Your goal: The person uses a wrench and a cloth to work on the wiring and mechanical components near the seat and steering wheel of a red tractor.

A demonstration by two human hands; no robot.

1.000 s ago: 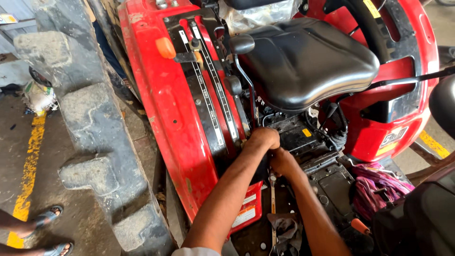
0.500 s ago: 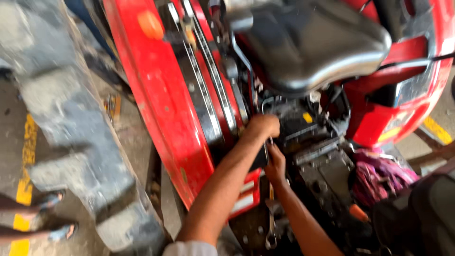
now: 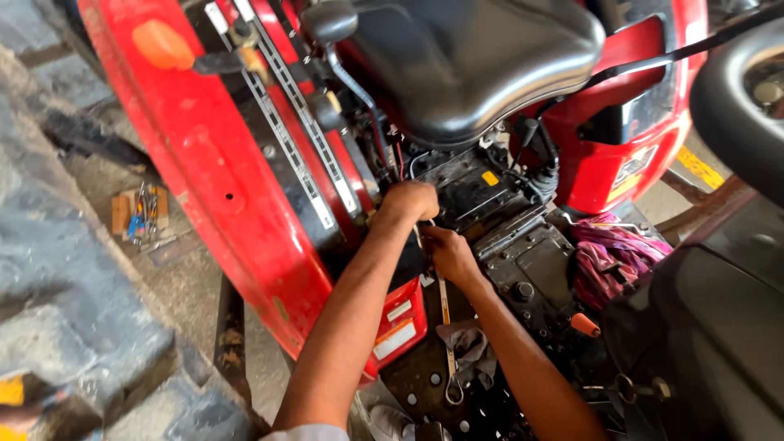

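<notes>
Both hands have stayed low under the black seat since half a second ago, though the view has swung closer and steadied, so the big grey tyre now fills the left edge. The left hand is curled into a fist against the dark machinery beside the red fender; what it grips I cannot tell. The right hand sits just below it, nearly touching, fingers closed round the upper end of a long spanner that hangs down to a ring end near the floor plate.

Room is tight: fender on the left, seat overhead, the black gearbox housing and a lever with an orange knob close on the right. A pink rag lies bunched on the housing, a grey cloth beside the spanner.

Outside the fender, on the concrete floor, a small wooden block with loose tools rests well apart from the hands. Yellow floor paint shows at far right.
</notes>
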